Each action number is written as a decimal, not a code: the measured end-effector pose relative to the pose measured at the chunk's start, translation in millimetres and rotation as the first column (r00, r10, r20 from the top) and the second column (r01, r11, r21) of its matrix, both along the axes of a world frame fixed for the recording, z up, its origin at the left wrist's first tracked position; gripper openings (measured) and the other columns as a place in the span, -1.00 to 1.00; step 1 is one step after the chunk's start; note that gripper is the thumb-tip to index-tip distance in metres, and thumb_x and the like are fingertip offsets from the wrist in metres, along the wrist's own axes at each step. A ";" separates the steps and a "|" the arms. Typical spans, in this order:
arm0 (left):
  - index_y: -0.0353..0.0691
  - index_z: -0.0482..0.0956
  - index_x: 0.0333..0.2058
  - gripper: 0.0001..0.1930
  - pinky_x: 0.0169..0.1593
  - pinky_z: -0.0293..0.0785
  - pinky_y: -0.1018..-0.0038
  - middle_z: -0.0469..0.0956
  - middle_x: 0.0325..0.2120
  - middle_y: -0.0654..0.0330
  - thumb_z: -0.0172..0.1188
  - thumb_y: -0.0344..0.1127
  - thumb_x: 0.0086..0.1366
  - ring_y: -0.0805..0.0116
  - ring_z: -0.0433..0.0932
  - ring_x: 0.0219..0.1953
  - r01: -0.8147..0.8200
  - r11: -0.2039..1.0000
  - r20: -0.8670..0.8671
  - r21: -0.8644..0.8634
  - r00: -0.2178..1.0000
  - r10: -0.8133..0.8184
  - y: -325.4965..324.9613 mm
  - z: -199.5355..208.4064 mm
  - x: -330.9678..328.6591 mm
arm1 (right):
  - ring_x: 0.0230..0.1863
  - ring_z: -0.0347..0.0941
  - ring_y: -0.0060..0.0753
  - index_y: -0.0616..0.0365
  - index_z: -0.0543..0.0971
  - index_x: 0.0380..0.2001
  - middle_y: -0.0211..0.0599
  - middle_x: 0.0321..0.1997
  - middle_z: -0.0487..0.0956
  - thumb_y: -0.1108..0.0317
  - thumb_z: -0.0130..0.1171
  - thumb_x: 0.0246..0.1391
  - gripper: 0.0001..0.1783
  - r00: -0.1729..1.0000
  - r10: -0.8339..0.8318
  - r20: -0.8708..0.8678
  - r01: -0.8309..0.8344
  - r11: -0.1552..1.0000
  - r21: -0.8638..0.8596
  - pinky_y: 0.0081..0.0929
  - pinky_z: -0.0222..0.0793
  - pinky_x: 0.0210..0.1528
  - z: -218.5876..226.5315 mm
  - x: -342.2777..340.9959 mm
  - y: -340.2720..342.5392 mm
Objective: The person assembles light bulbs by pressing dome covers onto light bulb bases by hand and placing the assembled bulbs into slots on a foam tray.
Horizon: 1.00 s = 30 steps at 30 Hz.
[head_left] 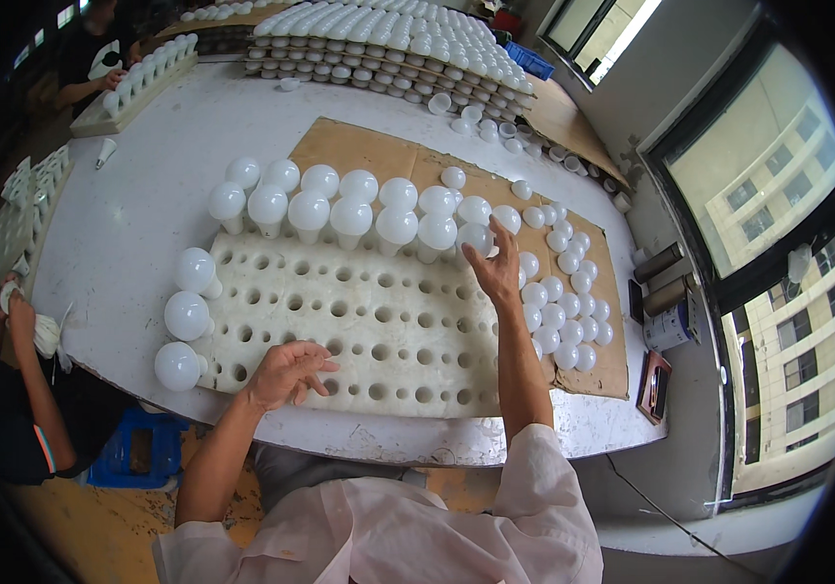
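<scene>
A white foam tray [359, 321] with rows of round holes lies in front of me. Two rows of white light bulbs [350, 216] stand along its far side, domes up. At the right end of the nearer row, my right hand [497, 265] has its thumb and finger around the dome of a bulb [474, 237]. My left hand [289, 374] hovers over the near part of the tray, its fingers loosely apart and holding nothing. Three more bulbs [186, 316] lean outward along the tray's left edge.
Several loose white domes [570, 331] lie on a cardboard sheet [616, 365] at the right. Stacked layers of domes [388, 49] fill the far side of the table. Two people work at the left, beside other trays [135, 95]. A dark box [653, 386] sits near the right edge.
</scene>
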State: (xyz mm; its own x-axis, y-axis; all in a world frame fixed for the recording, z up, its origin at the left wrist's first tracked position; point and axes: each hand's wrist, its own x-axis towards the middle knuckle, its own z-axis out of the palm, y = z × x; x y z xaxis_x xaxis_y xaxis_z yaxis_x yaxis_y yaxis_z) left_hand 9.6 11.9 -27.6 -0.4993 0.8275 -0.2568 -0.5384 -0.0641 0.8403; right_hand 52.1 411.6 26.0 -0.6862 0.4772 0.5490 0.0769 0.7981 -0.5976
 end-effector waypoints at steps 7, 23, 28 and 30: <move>-0.48 0.43 -0.11 -0.72 -0.72 0.36 0.69 0.57 -0.21 -0.15 0.07 -0.34 0.33 0.36 0.65 -0.48 -0.020 0.999 -0.095 -0.039 0.995 0.016 3.8 6.5 3.5 | -0.11 0.48 -0.36 0.20 0.51 0.01 -0.13 -0.07 0.53 0.34 0.27 -0.02 -0.52 0.969 -0.194 -0.155 0.156 0.961 -0.230 -0.45 0.48 -0.24 4.8 51.6 36.2; -0.45 0.41 -0.09 -0.72 -0.69 0.36 0.65 0.59 -0.21 -0.06 0.07 -0.34 0.34 0.37 0.65 -0.46 -0.044 0.999 -0.204 -0.029 0.978 0.037 3.2 2.9 7.7 | 0.01 0.41 0.07 0.15 0.50 0.00 -0.03 -0.03 0.53 0.33 0.30 -0.14 -0.46 0.746 -0.294 0.598 0.124 0.943 0.308 -0.15 0.32 0.06 -48.9 182.9 30.5; -0.45 0.38 -0.08 -0.72 -0.67 0.36 0.64 0.58 -0.18 -0.08 0.05 -0.34 0.36 0.34 0.65 -0.44 -0.002 0.998 -0.314 -0.056 0.949 -0.015 -1.8 7.5 13.5 | 0.05 0.40 -0.03 0.19 0.40 0.12 -0.04 0.05 0.45 0.26 0.28 -0.08 -0.36 0.920 -0.239 0.310 0.237 0.970 0.044 -0.19 0.37 0.05 -40.3 177.0 55.2; -0.45 0.39 -0.09 -0.73 -0.66 0.36 0.64 0.58 -0.18 -0.07 0.04 -0.34 0.36 0.34 0.65 -0.45 -0.028 0.997 -0.313 -0.069 0.950 0.005 -6.6 7.1 13.8 | 0.08 0.36 -0.20 0.13 0.30 0.20 -0.19 0.11 0.37 0.20 0.28 -0.06 -0.27 0.992 -0.111 0.061 0.126 0.809 -0.575 -0.21 0.40 0.01 -8.1 151.0 22.6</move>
State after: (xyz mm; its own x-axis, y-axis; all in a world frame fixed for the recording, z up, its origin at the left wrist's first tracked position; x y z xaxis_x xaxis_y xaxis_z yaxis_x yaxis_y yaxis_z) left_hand 23.4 5.2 -20.5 -0.5774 0.8036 -0.1443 -0.2474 -0.0038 0.9689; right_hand 203.2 434.2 18.0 -0.6129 0.7791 0.1319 0.1679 0.2915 -0.9417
